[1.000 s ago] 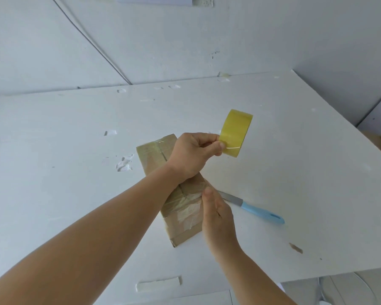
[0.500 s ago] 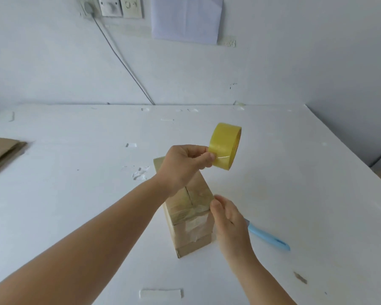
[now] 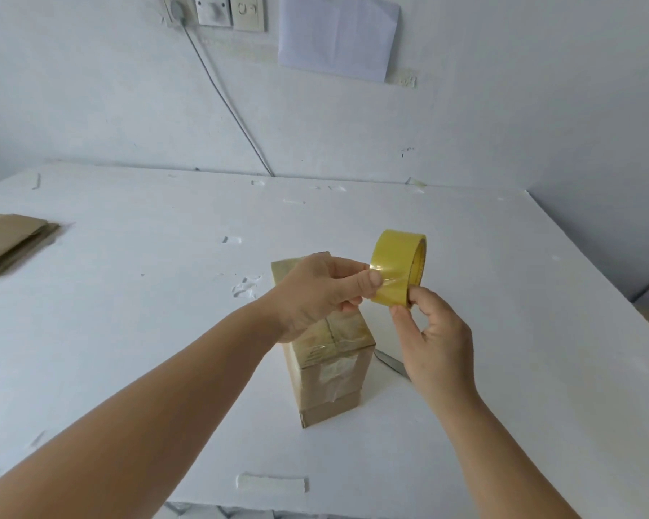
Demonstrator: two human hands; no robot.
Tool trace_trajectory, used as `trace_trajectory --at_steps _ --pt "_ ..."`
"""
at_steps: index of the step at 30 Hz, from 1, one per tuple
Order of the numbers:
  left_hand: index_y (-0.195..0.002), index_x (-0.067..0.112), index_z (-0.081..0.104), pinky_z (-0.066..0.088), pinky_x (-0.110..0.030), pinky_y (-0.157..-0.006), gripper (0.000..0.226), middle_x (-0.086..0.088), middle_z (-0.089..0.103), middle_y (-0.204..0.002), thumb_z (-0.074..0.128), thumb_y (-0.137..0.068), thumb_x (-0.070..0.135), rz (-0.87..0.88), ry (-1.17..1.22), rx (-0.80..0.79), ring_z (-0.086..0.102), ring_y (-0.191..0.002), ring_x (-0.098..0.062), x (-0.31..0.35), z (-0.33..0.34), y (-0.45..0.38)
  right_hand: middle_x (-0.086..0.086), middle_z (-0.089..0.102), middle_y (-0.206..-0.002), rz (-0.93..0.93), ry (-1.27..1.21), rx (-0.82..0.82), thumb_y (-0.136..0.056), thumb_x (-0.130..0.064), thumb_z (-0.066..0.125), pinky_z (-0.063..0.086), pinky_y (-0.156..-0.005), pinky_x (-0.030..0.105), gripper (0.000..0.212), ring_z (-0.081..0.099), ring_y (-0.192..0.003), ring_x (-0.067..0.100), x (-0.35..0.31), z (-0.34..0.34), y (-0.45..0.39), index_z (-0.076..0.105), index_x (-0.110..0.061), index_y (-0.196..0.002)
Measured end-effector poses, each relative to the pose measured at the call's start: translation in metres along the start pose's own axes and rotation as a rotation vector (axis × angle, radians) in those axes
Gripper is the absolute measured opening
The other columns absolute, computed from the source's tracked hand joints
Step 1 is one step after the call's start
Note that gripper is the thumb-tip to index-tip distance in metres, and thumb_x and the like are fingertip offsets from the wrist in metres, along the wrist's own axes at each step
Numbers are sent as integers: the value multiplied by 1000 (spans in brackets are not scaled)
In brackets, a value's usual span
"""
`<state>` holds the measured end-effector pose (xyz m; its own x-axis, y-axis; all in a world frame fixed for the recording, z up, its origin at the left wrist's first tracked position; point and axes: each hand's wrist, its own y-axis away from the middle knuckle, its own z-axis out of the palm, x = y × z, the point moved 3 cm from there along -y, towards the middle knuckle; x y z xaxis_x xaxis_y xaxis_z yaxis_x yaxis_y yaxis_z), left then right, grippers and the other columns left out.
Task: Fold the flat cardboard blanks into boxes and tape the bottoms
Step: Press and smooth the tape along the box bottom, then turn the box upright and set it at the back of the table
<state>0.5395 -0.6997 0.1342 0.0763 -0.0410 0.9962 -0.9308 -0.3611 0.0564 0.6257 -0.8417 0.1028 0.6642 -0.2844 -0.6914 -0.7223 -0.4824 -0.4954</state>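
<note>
The box (image 3: pixel 328 363) stands near the worktop (image 3: pixel 502 368) middle. The flat blanks (image 3: pixel 10 239) lie at the left edge. The knife blade (image 3: pixel 390 362) lies just right of the box.

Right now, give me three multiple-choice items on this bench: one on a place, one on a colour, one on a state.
1. Where are the flat blanks? A) far left of the table B) on the box C) right edge
2. What colour is the tape roll? A) blue B) yellow C) black
3. How is the box? A) flat B) upright, top taped C) open-topped

Key: 1 A, the stack lies at the table's left edge. 2 B, the roll that the left hand and right hand hold is yellow. 3 B, it stands with glossy tape across its top.
</note>
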Motion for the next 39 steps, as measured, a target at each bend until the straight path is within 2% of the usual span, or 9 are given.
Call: trace_trajectory --at_steps 6,10,14,19,24,28,31,36,39 --pt "-85 23 77 49 -30 -75 8 7 64 -66 76 -79 18 41 -43 90 53 -67 -11 -3 6 0 -17 47 -67 -40 9 6 -85 -10 67 32 -55 7 9 41 -56 -4 -5 -3 4 70 -12 -93" --pt "-84 33 75 50 -33 -71 5 -14 69 -81 75 -79 33 118 -257 225 56 -70 -15 -2 8 -1 -8 56 -70 -53 -19 -10 -85 -9 66 31 -53 10 5 43 -54 0 -7 -3 8 69 -11 -89" --pt "-77 32 75 39 -17 -49 14 -9 63 -66 71 -78 46 148 -489 298 47 -52 -7 -3 8 -3 1 61 -72 -54 3 -24 -85 -7 64 32 -54 17 5 45 -58 14 -7 -4 11 68 -9 -87" --pt "-63 28 65 35 -21 -50 36 9 52 -49 69 -70 63 77 -646 343 47 -44 0 -9 8 -6 1 61 -76 -145 68 -12 -86 -3 61 32 -56 16 9 50 -64 16 -3 -12 9 68 -6 -91" --pt "-83 32 57 42 -30 -77 33 11 54 -87 71 -68 59 32 -917 279 47 -96 -15 -27 0 7 8 61 -90 -87 196 -55 -89 -5 54 42 -65 32 17 53 -84 29 29 -7 3 66 -6 -102" --pt "-116 39 62 30 -30 -100 46 17 44 -108 72 -73 53 57 -953 207 30 -105 -11 -47 -3 27 16 59 -97 42 447 -178 -88 -5 51 36 -65 33 24 51 -91 35 80 -4 -1 65 -5 -108" --pt "-124 38 60 28 -29 -104 49 18 45 -119 74 -77 41 81 -906 133 30 -112 -7 -49 -10 33 16 61 -107 130 691 -330 -89 -7 48 44 -77 39 35 54 -100 37 119 -6 3 62 -12 -121" --pt "-134 25 54 23 -5 -101 63 13 40 -143 77 -75 24 135 -904 4 30 -128 0 -51 -17 40 9 60 -115 235 893 -500 -91 -11 43 46 -79 34 34 54 -105 33 159 -10 13 61 -21 -118" --pt "-139 37 43 11 -29 -115 76 9 22 -153 78 -72 32 145 -1038 79 9 -138 -4 -59 -17 46 11 60 -118 241 845 -533 -92 -14 45 45 -80 35 27 53 -108 34 158 -7 15 62 -19 -113"
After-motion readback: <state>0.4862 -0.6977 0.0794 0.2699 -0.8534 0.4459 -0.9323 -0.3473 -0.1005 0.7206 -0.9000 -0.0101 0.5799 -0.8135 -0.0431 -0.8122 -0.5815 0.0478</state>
